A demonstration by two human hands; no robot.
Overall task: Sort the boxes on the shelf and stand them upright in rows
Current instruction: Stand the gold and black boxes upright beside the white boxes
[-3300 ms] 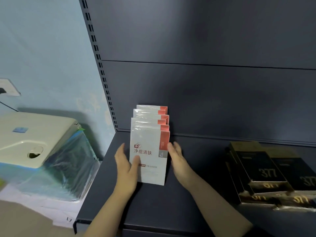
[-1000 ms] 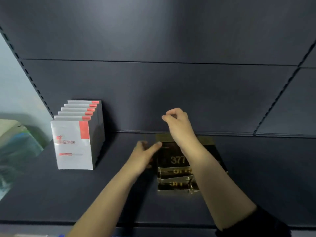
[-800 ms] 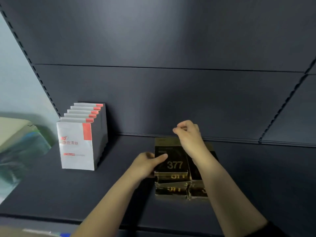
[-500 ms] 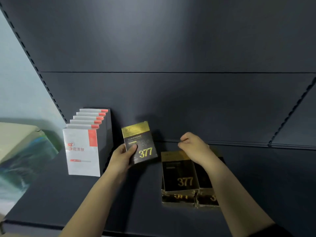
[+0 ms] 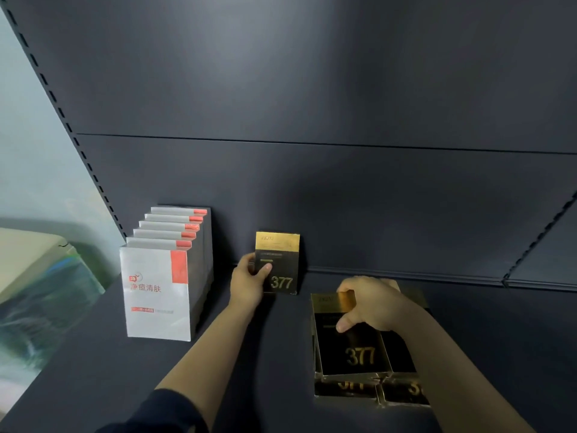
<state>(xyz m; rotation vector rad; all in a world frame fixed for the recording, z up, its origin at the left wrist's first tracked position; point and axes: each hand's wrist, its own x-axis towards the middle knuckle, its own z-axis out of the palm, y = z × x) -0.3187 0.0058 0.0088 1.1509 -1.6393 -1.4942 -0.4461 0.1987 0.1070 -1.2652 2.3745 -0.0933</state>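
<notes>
Two hands: both on black-and-gold "377" boxes, lower centre of the frame.
Left hand (image 5: 249, 284): closed on the left edge of the upright box (image 5: 278, 264), thumb across its front.
Upright box: stands on the shelf (image 5: 93, 370) at frame centre, its back at or just off the back panel (image 5: 312, 89); I cannot tell whether it touches.
Right hand (image 5: 371, 303): pinching the gold top end of the top box (image 5: 349, 348) on the flat stack (image 5: 371, 392), thumb on its black face, fingers curled over the far edge.
Flat stack: lower right of centre, lying in two side-by-side piles; front edges near the shelf's front.
White boxes (image 5: 159, 292): five upright in a row at left centre, running front to back, rear one close to the back panel.
Open room: bare shelf between the white boxes and the upright box; a wide bare stretch right of the stack to the frame's right edge; a clear strip along the back panel behind the stack.
Edges: slotted upright (image 5: 62, 114) runs down the upper left, just behind the white boxes.
Change from half a second ago: then the left hand held the box tilted in the air; now it stands straight near the back. The right hand hovered over the stack; now it grips the top box.
</notes>
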